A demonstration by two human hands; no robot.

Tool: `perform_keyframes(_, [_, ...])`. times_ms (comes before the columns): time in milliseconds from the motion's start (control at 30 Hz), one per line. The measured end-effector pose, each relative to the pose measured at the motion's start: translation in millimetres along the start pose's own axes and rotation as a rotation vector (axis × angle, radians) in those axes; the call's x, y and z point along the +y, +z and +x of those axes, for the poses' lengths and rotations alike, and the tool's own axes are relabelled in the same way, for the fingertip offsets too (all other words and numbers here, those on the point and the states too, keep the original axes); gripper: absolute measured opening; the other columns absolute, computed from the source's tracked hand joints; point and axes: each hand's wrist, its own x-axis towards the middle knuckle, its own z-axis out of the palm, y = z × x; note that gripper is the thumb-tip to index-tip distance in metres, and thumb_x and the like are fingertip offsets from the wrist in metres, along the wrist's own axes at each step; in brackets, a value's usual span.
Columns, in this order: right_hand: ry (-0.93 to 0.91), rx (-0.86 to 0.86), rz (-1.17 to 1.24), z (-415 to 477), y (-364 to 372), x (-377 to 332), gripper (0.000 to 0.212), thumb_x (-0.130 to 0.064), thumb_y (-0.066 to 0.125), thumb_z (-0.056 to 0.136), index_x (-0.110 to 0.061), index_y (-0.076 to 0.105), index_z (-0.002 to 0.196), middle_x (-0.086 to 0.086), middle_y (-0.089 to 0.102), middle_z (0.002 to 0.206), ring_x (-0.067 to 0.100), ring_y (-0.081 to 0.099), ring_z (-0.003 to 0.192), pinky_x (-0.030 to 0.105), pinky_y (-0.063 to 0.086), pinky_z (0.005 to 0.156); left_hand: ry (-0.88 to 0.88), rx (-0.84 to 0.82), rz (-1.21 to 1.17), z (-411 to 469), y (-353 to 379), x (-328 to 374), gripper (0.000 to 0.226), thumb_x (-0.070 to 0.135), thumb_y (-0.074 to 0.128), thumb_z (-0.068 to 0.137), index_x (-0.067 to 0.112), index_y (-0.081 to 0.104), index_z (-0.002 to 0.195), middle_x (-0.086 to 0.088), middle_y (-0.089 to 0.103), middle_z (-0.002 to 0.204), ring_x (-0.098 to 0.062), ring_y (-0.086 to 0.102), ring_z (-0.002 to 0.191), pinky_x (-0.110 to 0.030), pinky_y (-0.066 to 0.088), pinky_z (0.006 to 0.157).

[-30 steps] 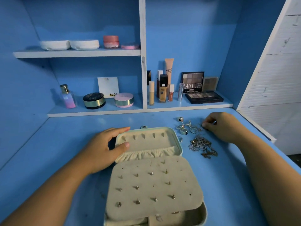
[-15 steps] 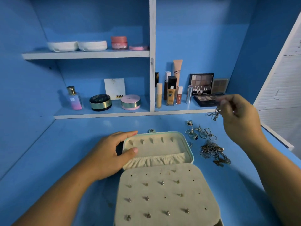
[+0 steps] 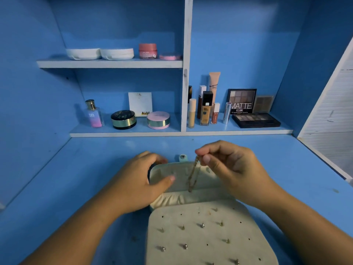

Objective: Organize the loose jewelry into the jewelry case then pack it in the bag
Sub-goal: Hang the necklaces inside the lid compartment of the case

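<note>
Chain [image 3: 193, 175] dangles from my right hand's [image 3: 229, 169] fingertip pinch, over the open jewelry case lid [image 3: 181, 172]; my left hand [image 3: 137, 184] grips that lid's edge. If it swings, I reckon it could knot or drop outside.

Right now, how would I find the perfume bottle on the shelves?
Look at the lower shelf, in the part left of the white divider. The perfume bottle stands at the far left end, beside a black round compact. It alone is a clear bottle, with a gold cap and a pink tint.
</note>
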Motion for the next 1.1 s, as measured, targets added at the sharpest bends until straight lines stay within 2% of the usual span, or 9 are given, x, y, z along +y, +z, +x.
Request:
perform_keyframes(200, [-0.027,-0.029,-0.04,-4.6,9.5,-3.8,0.019,-0.022,0.06,0.084,-0.02,0.07,0.099,-0.001,0.071,0.086,0.026,0.065,0.081,0.032,0.054,0.075,0.178,-0.001,-0.172,-5.0,2.2,21.8,0.04,0.058,0.058,0.08,0.036,0.065,0.113,0.024,0.057,0.115,-0.002,0.052,0.12,-0.029,0.044,0.101])
perform_keyframes(433, [-0.009,-0.039,0.055,-2.7,12.0,-4.4,0.019,-0.017,0.062,0.081,-0.012,0.07,0.097,-0.001,0.073,0.087,0.015,0.068,0.081,0.018,0.053,0.074,0.187,-0.032,-0.319,-6.1,12.3,29.4,0.005,0.033,0.072,0.084,0.035,0.072,0.089,0.02,0.063,0.103,-0.005,0.059,0.109,-0.025,0.045,0.096])
perform_keyframes(567, [0.018,-0.03,0.111,-2.1,11.4,-4.6,0.019,-0.016,0.063,0.078,-0.012,0.069,0.096,-0.002,0.072,0.083,0.008,0.066,0.078,0.016,0.052,0.073,0.18,0.009,-0.37,-6.1,13.1,29.9,0.003,0.031,0.067,0.082,0.033,0.068,0.084,0.014,0.066,0.094,-0.008,0.063,0.096,-0.025,0.05,0.087])
perform_keyframes(700, [0.036,-0.03,0.128,-2.3,10.3,-5.0,0.022,-0.017,0.061,0.078,-0.012,0.067,0.099,-0.005,0.071,0.08,0.006,0.066,0.076,0.015,0.051,0.073,0.116,-0.003,-0.459,-7.9,13.8,33.8,0.003,0.034,0.059,0.083,0.032,0.061,0.084,0.008,0.068,0.085,-0.019,0.062,0.078,-0.037,0.054,0.074])
perform_keyframes(767, [0.051,-0.02,0.114,-2.3,9.8,-4.6,0.024,-0.019,0.058,0.08,-0.015,0.065,0.102,-0.005,0.068,0.078,0.007,0.064,0.074,0.019,0.052,0.073,0.113,0.027,-0.532,-7.8,13.8,36.1,0.005,0.031,0.055,0.084,0.028,0.057,0.081,0.01,0.071,0.084,-0.025,0.057,0.071,-0.035,0.05,0.069])
perform_keyframes(867, [0.073,-0.023,0.056,-2.0,9.4,-1.7,0.024,-0.022,0.055,0.084,-0.022,0.061,0.107,-0.007,0.062,0.075,0.011,0.061,0.075,0.028,0.051,0.076,0.068,0.097,-0.658,-4.4,10.9,36.5,0.01,0.03,0.057,0.088,0.024,0.054,0.081,0.006,0.073,0.079,-0.035,0.054,0.069,-0.045,0.049,0.072])
perform_keyframes(900, [0.073,-0.024,0.054,-1.5,9.4,-0.5,0.022,-0.017,0.053,0.087,-0.022,0.059,0.108,-0.007,0.061,0.075,0.011,0.061,0.075,0.026,0.05,0.075,0.039,0.128,-0.7,-3.0,9.6,35.9,0.011,0.026,0.059,0.092,0.022,0.055,0.082,0.004,0.072,0.077,-0.033,0.057,0.071,-0.045,0.049,0.074])
perform_keyframes(1000, [0.087,0.005,0.119,0.5,8.0,1.4,0.028,0.001,0.045,0.095,-0.018,0.056,0.111,-0.001,0.057,0.076,0.01,0.063,0.074,0.02,0.051,0.075,-0.029,0.178,-0.851,0.4,7.3,34.7,0.004,0.014,0.059,0.091,0.015,0.057,0.087,0.004,0.07,0.072,-0.006,0.065,0.074,-0.024,0.052,0.072])
perform_keyframes(1100, [0.197,0.043,0.383,3.5,5.7,-2.3,0.029,0.003,0.041,0.095,-0.016,0.055,0.111,0.002,0.055,0.073,0.018,0.064,0.071,0.026,0.054,0.072,-0.047,0.197,-0.957,1.2,7.0,33.4,0.016,0.026,0.061,0.077,0.017,0.059,0.09,0.005,0.069,0.072,-0.006,0.066,0.075,-0.019,0.053,0.07])
